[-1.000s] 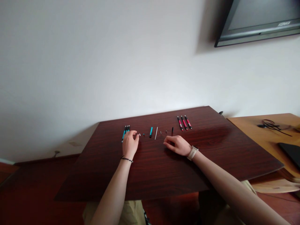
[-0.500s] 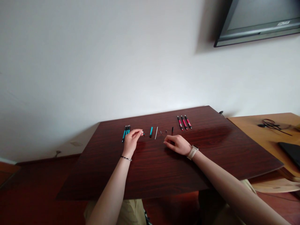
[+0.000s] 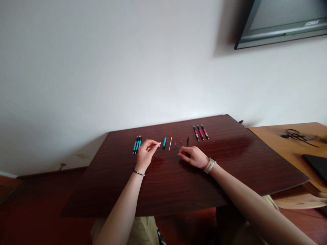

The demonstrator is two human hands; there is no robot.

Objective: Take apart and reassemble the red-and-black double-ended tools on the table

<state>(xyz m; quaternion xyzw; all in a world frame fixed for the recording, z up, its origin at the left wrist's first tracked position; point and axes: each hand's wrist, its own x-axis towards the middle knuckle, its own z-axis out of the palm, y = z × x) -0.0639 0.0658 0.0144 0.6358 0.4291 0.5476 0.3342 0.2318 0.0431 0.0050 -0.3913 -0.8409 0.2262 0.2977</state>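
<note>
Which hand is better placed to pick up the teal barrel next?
Probably right. The left hand is pinching a small white part beside the teal barrel, so it is occupied. The right hand rests on the table, apparently holding nothing, only slightly farther away.

White wall [image 3: 102, 68], dark table [image 3: 178, 190], perhaps monitor [image 3: 283, 20].

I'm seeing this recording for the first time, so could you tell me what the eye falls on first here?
The dark red table with a neat row of small pen parts along its far edge: three teal pens at the left, three red pens at the right. Between them, the left hand pinches a small white piece just above the tabletop, while the right hand rests on the wood.
</note>
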